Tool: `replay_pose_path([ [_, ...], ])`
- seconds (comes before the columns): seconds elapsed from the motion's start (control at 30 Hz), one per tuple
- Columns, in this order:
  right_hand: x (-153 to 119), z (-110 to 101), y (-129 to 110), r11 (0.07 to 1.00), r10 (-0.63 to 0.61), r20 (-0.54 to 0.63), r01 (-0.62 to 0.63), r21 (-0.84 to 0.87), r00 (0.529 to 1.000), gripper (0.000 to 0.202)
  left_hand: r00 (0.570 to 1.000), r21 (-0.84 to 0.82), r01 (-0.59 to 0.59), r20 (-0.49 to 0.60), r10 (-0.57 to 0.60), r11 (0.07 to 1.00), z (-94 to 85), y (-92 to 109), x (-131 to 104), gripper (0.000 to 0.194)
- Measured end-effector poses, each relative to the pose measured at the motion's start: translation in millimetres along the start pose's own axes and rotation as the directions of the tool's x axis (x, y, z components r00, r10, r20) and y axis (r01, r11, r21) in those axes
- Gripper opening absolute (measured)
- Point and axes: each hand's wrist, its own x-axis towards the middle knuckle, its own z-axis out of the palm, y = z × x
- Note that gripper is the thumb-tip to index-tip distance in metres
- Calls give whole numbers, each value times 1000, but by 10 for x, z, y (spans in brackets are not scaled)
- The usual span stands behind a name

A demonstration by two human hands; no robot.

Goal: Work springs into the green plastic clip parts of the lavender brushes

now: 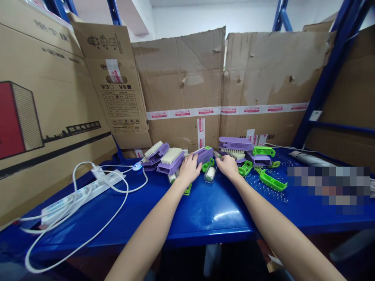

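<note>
Near the middle of the blue table, my left hand (190,170) has its fingers spread beside a purple piece (204,155) with a green end. My right hand (227,167) is closed around tweezers (217,155), whose tips point toward that purple piece. Between the hands lies a small clear case (210,174) with a white roller in it. Left of my left hand are purple brushes (170,159) with cream bristles facing up. More purple brushes (236,143) are stacked behind my right hand, with green parts (273,180) beside them.
A white power strip (84,197) with looping cables lies on the blue table (216,226) at the left. Cardboard sheets (181,78) stand behind. Small clear pieces (263,187) are scattered at the right, near a plastic-wrapped item (310,160).
</note>
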Motion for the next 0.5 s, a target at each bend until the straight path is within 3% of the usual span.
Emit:
replay_pose_path([
  [0.2,-18,6,-6,1000,-16,-11,16,-5,1000,41,997,61,74,-16,-73,995,-56,81,-3,28],
  [0.37,-13,28,0,999,-36,-30,36,-8,999,40,990,-16,141,-12,-141,990,-87,116,-8,27],
  [0.5,0,43,14,998,-58,-58,60,19,997,38,990,-81,120,-64,-125,989,-90,63,-4,25],
])
